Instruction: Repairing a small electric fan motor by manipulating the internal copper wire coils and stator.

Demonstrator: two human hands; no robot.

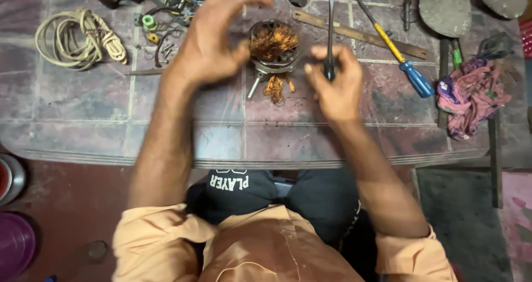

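1. The tiled work surface (83,116) carries everything; all places below are given from the motor stator (272,48), which sits near its far middle, its copper winding frayed and a loose tuft of copper wire (275,87) lying just nearer the person.
2. The left hand (213,35) hovers just left of the stator, fingers spread and curled, thumb close to the housing; whether it touches is unclear.
3. The right hand (332,85) sits just right of and nearer than the stator, fingers clamped on a slim dark tool (331,16) whose shaft runs straight away from the person.
4. By the look of it, the winding is being stripped out; the next move likely calls for steadying the housing with the left hand and working the tool tip into the copper.
5. Well left lies a coiled cord (77,38); right, a blue-handled screwdriver (413,77) and a pink rag (471,96).
6. The tool's tip is cut off at the top edge, and the parts heaped beyond the stator are too cluttered to identify.
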